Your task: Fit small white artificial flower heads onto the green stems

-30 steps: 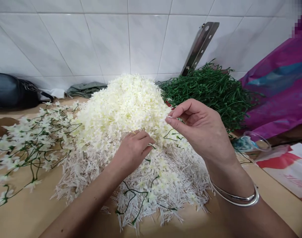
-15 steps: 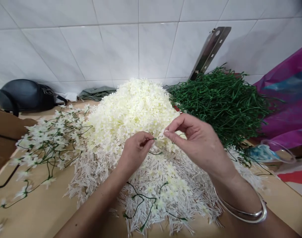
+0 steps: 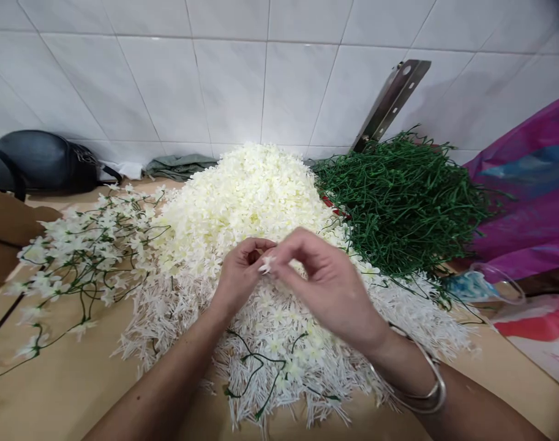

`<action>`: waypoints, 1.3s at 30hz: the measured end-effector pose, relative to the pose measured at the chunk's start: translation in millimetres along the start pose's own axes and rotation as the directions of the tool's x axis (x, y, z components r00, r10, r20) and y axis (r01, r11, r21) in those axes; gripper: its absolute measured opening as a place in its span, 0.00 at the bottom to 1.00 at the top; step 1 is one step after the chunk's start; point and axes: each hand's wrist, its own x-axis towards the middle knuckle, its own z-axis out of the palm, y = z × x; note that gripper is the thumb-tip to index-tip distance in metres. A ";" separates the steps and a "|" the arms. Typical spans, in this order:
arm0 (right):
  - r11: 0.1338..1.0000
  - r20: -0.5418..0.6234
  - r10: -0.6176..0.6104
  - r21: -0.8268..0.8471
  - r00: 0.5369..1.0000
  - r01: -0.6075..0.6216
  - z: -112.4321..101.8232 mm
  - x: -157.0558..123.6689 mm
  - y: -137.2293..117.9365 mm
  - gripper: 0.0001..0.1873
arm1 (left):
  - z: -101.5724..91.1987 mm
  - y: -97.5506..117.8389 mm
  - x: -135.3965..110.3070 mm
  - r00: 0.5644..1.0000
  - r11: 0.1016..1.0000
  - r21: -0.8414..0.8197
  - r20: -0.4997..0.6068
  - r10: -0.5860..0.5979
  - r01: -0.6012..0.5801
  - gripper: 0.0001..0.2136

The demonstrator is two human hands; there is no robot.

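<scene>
My left hand (image 3: 240,275) is closed in a pinch low over the heap of white artificial flowers (image 3: 261,190). The green stem it grips is mostly hidden by the fingers now. My right hand (image 3: 329,285) meets it from the right, thumb and forefinger pinched on a small white flower (image 3: 267,264). That flower sits right at the left fingertips; whether the stem goes through it I cannot tell. Below the hands lie loose white flowers with thin white stalks (image 3: 316,380) and a branching green stem (image 3: 261,358).
A pile of green plastic stems (image 3: 412,202) lies at right, beside a metal bracket (image 3: 392,104) and a purple bag (image 3: 531,202). Finished-looking flower sprays (image 3: 95,257) spread at left. Behind them are a black bag (image 3: 45,162) and a tiled wall (image 3: 228,92). A clear plastic cup (image 3: 499,285) lies at right.
My right hand has moved left and down, bringing the small white flower to the left fingertips. The green stem tip that showed there is now covered. The view has shifted slightly.
</scene>
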 end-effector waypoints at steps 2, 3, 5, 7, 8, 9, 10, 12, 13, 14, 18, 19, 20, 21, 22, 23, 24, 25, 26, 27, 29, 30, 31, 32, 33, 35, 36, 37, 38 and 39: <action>0.997 -0.205 0.072 0.017 0.976 -0.070 -25.5 -6.1 10.7 0.08 | 1.9 2.2 3.7 0.999 0.998 -0.063 -0.025 -0.028 0.027 0.11; 0.994 -0.267 0.109 0.047 0.958 -0.100 -35.4 -9.6 17.0 0.08 | 3.0 4.0 4.3 0.999 0.996 -0.084 -0.032 -0.037 0.034 0.11; 0.976 -0.297 0.210 0.127 0.932 -0.179 -47.2 -17.0 29.3 0.09 | 5.3 8.5 3.4 0.998 0.993 -0.108 -0.031 -0.049 0.046 0.09; 0.955 -0.291 0.268 0.208 0.918 -0.213 -49.7 -23.3 38.9 0.10 | 7.1 12.8 0.9 0.998 0.992 -0.118 -0.019 -0.057 0.054 0.08; 0.946 -0.285 0.285 0.239 0.915 -0.220 -48.8 -25.5 42.3 0.10 | 7.7 14.4 -0.4 0.998 0.992 -0.113 -0.011 -0.057 0.055 0.07; 0.939 -0.281 0.296 0.263 0.913 -0.223 -47.3 -27.0 44.9 0.11 | 8.1 15.5 -1.7 0.999 0.994 -0.099 -0.001 -0.053 0.052 0.07; 0.933 -0.278 0.304 0.280 0.911 -0.226 -45.8 -28.0 46.7 0.11 | 8.3 16.1 -2.7 0.999 0.996 -0.078 0.011 -0.044 0.045 0.06; 0.924 -0.276 0.318 0.304 0.907 -0.231 -44.0 -28.5 49.1 0.11 | 8.7 16.0 -4.0 0.999 0.999 -0.033 0.045 -0.016 0.017 0.05; 0.920 -0.272 0.324 0.316 0.906 -0.234 -43.8 -28.4 50.0 0.12 | 8.8 15.4 -4.3 0.998 1.000 -0.016 0.062 0.002 -0.001 0.04; 0.914 -0.268 0.331 0.328 0.905 -0.237 -44.0 -28.2 50.9 0.12 | 9.0 14.5 -4.5 0.997 1.000 -0.004 0.078 0.018 -0.018 0.04; 0.889 -0.248 0.374 0.371 0.893 -0.269 -44.7 -27.7 53.6 0.17 | 9.7 11.0 -4.6 0.992 0.999 0.015 0.112 0.049 -0.051 0.04; 0.884 -0.244 0.386 0.375 0.890 -0.280 -44.5 -27.7 54.0 0.18 | 9.7 10.9 -4.6 0.992 0.998 0.020 0.118 0.053 -0.056 0.04; 0.880 -0.240 0.396 0.375 0.886 -0.291 -44.1 -27.6 54.1 0.19 | 9.7 11.1 -4.6 0.991 0.998 0.027 0.123 0.056 -0.060 0.04; 0.877 -0.234 0.403 0.373 0.885 -0.301 -43.7 -27.6 54.1 0.19 | 9.7 11.8 -4.5 0.990 0.997 0.033 0.128 0.059 -0.064 0.04; 0.876 -0.227 0.409 0.370 0.884 -0.310 -43.3 -27.5 54.0 0.19 | 9.6 12.8 -4.3 0.990 0.997 0.042 0.130 0.061 -0.067 0.04; 0.875 -0.220 0.412 0.365 0.884 -0.317 -43.1 -27.4 54.0 0.20 | 9.6 13.9 -4.2 0.990 0.996 0.052 0.129 0.062 -0.069 0.04; 0.877 -0.215 0.413 0.357 0.885 -0.322 -42.9 -27.4 53.9 0.20 | 9.7 15.0 -4.1 0.990 0.996 0.063 0.125 0.062 -0.070 0.04; 0.879 -0.209 0.413 0.345 0.887 -0.328 -43.0 -27.4 54.0 0.20 | 9.9 15.8 -4.1 0.991 0.995 0.070 0.122 0.055 -0.064 0.04; 0.883 -0.205 0.412 0.331 0.888 -0.333 -43.1 -27.4 54.3 0.20 | 10.2 16.3 -4.1 0.992 0.997 0.069 0.123 0.038 -0.047 0.05; 0.885 -0.199 0.413 0.316 0.889 -0.341 -43.4 -27.6 54.8 0.19 | 10.8 16.3 -4.3 0.991 0.998 0.059 0.131 0.013 -0.021 0.06; 0.884 -0.182 0.426 0.292 0.886 -0.365 -44.4 -28.0 56.3 0.19 | 12.2 15.3 -4.8 0.986 0.999 0.030 0.162 -0.046 0.042 0.07; 0.880 -0.172 0.435 0.289 0.884 -0.377 -45.1 -28.3 57.4 0.18 | 13.0 14.4 -5.1 0.981 0.997 0.018 0.178 -0.073 0.071 0.08; 0.875 -0.163 0.445 0.290 0.881 -0.388 -45.9 -28.5 58.5 0.18 | 13.7 13.4 -5.3 0.978 0.996 0.014 0.188 -0.090 0.089 0.08; 0.869 -0.152 0.454 0.292 0.878 -0.399 -46.8 -28.7 59.8 0.18 | 14.1 12.5 -5.4 0.976 0.995 0.019 0.194 -0.098 0.096 0.08; 0.864 -0.136 0.462 0.291 0.876 -0.411 -47.9 -28.9 61.1 0.18 | 14.4 11.7 -5.4 0.975 0.995 0.031 0.199 -0.102 0.098 0.08; 0.858 -0.101 0.471 0.282 0.876 -0.429 -50.2 -28.9 63.4 0.18 | 14.1 10.4 -5.1 0.972 0.994 0.066 0.213 -0.102 0.090 0.08; 0.856 -0.080 0.475 0.275 0.877 -0.438 -51.4 -28.8 64.3 0.18 | 13.7 10.0 -4.7 0.970 0.993 0.087 0.224 -0.096 0.078 0.08; 0.853 -0.058 0.477 0.270 0.877 -0.446 -52.6 -28.6 65.0 0.18 | 13.1 9.6 -4.3 0.967 0.992 0.107 0.238 -0.089 0.065 0.09; 0.852 -0.039 0.476 0.268 0.878 -0.450 -53.6 -28.3 65.5 0.19 | 12.6 9.3 -3.8 0.964 0.991 0.124 0.252 -0.083 0.053 0.09; 0.851 -0.024 0.475 0.267 0.880 -0.452 -54.4 -28.1 65.7 0.19 | 12.1 9.1 -3.3 0.961 0.990 0.136 0.264 -0.078 0.043 0.09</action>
